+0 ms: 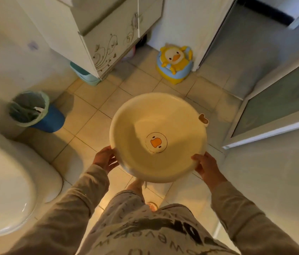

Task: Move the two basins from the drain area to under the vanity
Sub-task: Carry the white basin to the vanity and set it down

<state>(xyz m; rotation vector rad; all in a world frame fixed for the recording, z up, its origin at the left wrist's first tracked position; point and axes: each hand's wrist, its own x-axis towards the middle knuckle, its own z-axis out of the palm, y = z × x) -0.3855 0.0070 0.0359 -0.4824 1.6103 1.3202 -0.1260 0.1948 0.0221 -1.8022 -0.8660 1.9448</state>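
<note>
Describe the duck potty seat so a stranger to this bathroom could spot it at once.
Start at the white vanity cabinet with the brown floral scrollwork. Look past its right end to the tiled floor, where the child's potty seat sits against the wall corner by the doorway. It alone is shaped like a yellow duck with blue trim; the cream basin only carries a small duck print.

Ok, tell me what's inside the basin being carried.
The basin, held by the left hand and right hand, looks empty: only a printed duck face on its bottom. The floor beneath it is hidden.
</note>
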